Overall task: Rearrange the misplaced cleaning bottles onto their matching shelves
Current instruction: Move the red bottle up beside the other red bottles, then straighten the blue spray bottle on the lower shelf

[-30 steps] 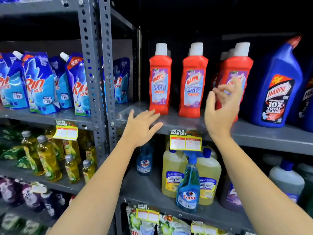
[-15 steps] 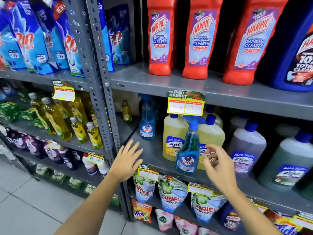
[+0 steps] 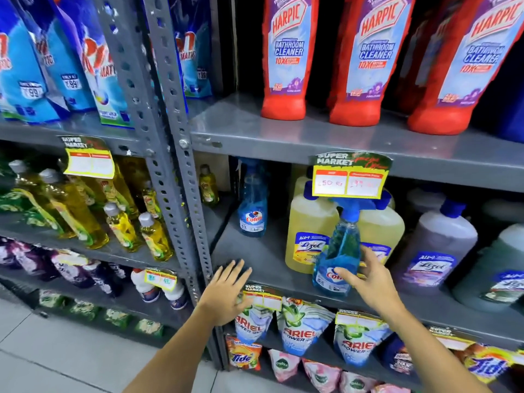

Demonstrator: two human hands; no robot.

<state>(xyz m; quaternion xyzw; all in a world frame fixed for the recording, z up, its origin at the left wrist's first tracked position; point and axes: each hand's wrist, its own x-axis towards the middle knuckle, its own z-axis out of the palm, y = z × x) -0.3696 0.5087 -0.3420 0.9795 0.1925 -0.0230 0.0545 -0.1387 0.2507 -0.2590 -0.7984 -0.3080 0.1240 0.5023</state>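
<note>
"HARPIC BATHROOM CLEANER 10X" was printed on the red bottles [image 3: 286, 58]; "Lizol" was shown on the yellow jug [image 3: 310, 236]; "SUPER MARKET" was read on the shelf tag [image 3: 350, 177].

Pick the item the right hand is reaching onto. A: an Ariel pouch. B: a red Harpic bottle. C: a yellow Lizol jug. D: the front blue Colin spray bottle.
D: the right hand has its fingers spread against the front blue Colin spray bottle, which stands before the yellow jugs.

Blue Rin pouches [image 3: 65, 58] stand on the upper left shelf. Ariel pouches [image 3: 303, 324] hang below the middle shelf, with Tide packs [image 3: 243, 354] and pink pouches [image 3: 320, 375] lower down. A yellow price tag [image 3: 349, 181] hangs from the grey shelf edge [image 3: 453, 168]. Pale floor tiles [image 3: 56, 364] lie at lower left.
</note>
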